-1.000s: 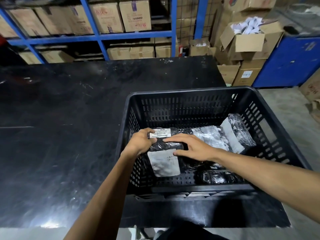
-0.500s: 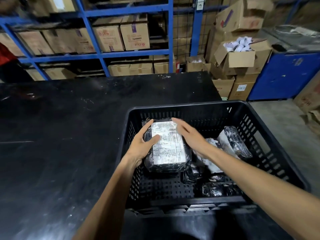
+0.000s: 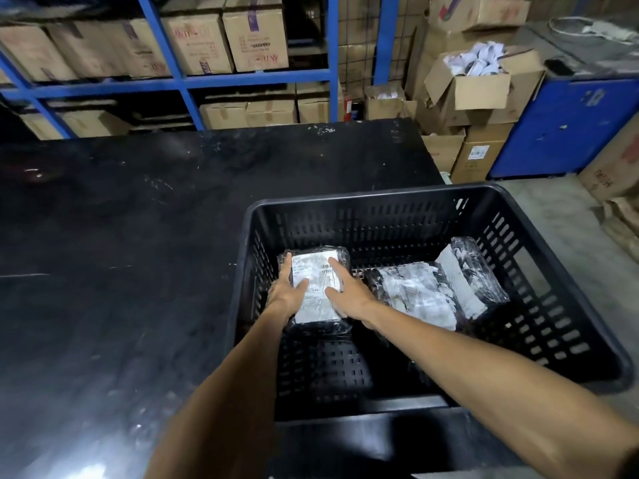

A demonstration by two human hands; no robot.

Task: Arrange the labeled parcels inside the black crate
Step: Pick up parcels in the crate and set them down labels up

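Both hands clamped on one labeled parcel (label up) at the far-left corner of the black crate: left hand along its left edge, right hand flat on top. Two more parcels lying beside it, on the right.

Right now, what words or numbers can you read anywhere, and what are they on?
Cardboard box on the shelf: red printing, upside down and too blurred to read.
Held parcel, under the left hand and right hand: white label with a barcode, print too small to read.
Middle parcel: label too crinkled to read.
Floor box: white sticker, too small to read.
Nothing is truly legible.
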